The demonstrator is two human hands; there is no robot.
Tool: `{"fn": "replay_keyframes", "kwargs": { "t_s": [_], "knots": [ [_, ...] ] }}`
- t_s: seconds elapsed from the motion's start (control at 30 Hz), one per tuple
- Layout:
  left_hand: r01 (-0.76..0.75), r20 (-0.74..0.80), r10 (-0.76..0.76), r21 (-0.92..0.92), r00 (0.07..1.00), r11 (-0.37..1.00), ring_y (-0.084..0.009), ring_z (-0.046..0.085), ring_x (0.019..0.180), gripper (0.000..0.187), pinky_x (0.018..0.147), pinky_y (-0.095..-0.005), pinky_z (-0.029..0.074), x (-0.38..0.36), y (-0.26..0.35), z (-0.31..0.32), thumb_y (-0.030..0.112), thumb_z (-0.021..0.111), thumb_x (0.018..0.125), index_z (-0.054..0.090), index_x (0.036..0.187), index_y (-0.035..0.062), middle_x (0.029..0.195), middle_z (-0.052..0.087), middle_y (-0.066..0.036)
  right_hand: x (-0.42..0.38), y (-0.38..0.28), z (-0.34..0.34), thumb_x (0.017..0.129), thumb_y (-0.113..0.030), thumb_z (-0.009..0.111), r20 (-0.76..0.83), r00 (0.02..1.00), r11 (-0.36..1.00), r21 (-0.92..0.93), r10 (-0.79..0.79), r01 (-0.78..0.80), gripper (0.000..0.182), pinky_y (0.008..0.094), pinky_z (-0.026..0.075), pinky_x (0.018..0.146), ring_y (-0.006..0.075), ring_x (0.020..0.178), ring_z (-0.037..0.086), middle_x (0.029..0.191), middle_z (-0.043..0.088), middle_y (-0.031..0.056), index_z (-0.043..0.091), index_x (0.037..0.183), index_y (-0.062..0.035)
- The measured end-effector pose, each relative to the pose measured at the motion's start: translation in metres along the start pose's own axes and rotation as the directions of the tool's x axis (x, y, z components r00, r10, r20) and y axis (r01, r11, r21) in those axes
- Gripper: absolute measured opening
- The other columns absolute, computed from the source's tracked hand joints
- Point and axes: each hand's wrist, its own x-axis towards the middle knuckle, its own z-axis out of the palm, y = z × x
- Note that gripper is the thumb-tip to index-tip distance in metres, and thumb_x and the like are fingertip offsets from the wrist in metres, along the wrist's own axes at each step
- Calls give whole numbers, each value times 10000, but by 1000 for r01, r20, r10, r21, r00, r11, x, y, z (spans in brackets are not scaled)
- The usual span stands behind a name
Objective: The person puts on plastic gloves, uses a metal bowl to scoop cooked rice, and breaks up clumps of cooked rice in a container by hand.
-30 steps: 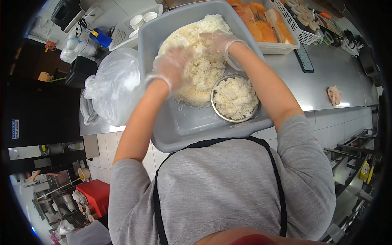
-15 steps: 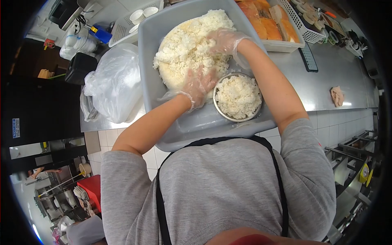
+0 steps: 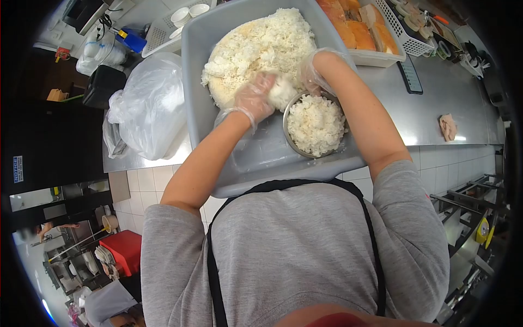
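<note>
Grip state: cannot be told for either hand.
Left hand (image 3: 255, 99) curls against rice (image 3: 256, 52) in tub (image 3: 256, 150); right hand (image 3: 314, 75), fingers hidden, sits at rim of rice-filled bowl (image 3: 287, 132).

At right, the flat silvery metal worktop (image 3: 430, 117) is gleaming; the grey rectangular plastic tub (image 3: 234, 179) is looking smooth.

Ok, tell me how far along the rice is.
Looks done: the metal bowl is heaped with rice.
In hand: the left hand is against a clump of rice; the right hand is by the bowl's rim, fingers partly hidden.
Left: a large rice mound lies in the grey tub, so if it's being portioned, plenty seems to remain.
</note>
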Motion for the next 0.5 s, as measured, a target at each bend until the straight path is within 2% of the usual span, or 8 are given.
{"fn": "replay_keyframes", "kwargs": {
  "t_s": [0.1, 0.17, 0.2, 0.23, 0.33, 0.4, 0.47, 0.5],
  "knots": [
    [109, -64, -124, -198, 990, 974, -297, 539, 1077, 610, 913, -358, 431, 8, -12, -5, 293, 672, 724, 435, 1259, 123, 1223, 508, -137, 3, -9, 1, 728, -338, 680, -78, 997, 999, -49, 10, -14, 413, 348, 492, 746, 225, 919, 610, 1053, 631, 133, 632, 1053, -87],
    [210, 16, -226, -442, 974, 872, -281, 527, 1107, 803, 926, -333, 428, 12, -19, -19, 335, 763, 639, 393, 1303, 76, 1222, 520, -160, 9, -15, -1, 727, -337, 683, -135, 991, 995, -90, 21, -33, 409, 344, 497, 729, 220, 903, 616, 1048, 634, 129, 634, 1044, -83],
    [333, 73, -334, -409, 940, 849, -260, 557, 1065, 1020, 916, -308, 442, 13, -17, -37, 354, 837, 525, 324, 1339, 18, 1214, 539, -152, 10, -17, -2, 727, -336, 684, -157, 987, 993, -105, 28, -45, 407, 342, 500, 720, 217, 894, 619, 1045, 635, 128, 635, 1040, -82],
    [331, 65, -334, -410, 940, 850, -260, 557, 1065, 1020, 916, -308, 442, 14, -26, -37, 354, 837, 525, 324, 1339, 18, 1214, 539, -152, 12, -18, -4, 726, -336, 686, -162, 986, 992, -116, 23, -42, 405, 340, 503, 712, 215, 886, 622, 1043, 637, 126, 636, 1036, -80],
    [240, 78, -327, -836, 942, 493, -251, 531, 1096, 975, 934, -288, 423, 26, -65, -14, 130, 838, 513, 324, 1322, -46, 1195, 539, -172, 6, -10, -8, 724, -334, 690, -120, 992, 995, -98, -29, 18, 399, 334, 511, 686, 207, 861, 631, 1035, 641, 120, 639, 1024, -76],
    [178, 54, -291, -892, 955, 416, -248, 546, 1068, 923, 911, -305, 445, 29, -72, -10, 81, 808, 541, 326, 1320, -31, 1179, 543, -167, 3, -2, -9, 723, -333, 693, -77, 993, 996, -8, -86, 86, 395, 330, 516, 669, 201, 845, 637, 1030, 644, 116, 642, 1016, -72],
    [117, 32, -252, -937, 967, 329, -245, 560, 1041, 875, 888, -322, 466, 30, -68, -17, 32, 777, 568, 328, 1318, -15, 1163, 547, -162, 17, 3, -5, 716, -333, 709, -50, 999, 934, 356, -22, 38, 444, 312, 524, 616, 184, 810, 645, 1029, 647, 96, 620, 1063, -72],
    [126, 72, -300, -978, 951, 166, -247, 569, 1023, 807, 858, -344, 490, 27, -59, -36, -22, 739, 596, 344, 1299, 15, 1162, 540, -148, 19, 2, -4, 716, -333, 709, -50, 999, 934, 356, -21, 37, 444, 312, 524, 616, 184, 810, 645, 1029, 647, 96, 620, 1063, -72]
  ]
}}
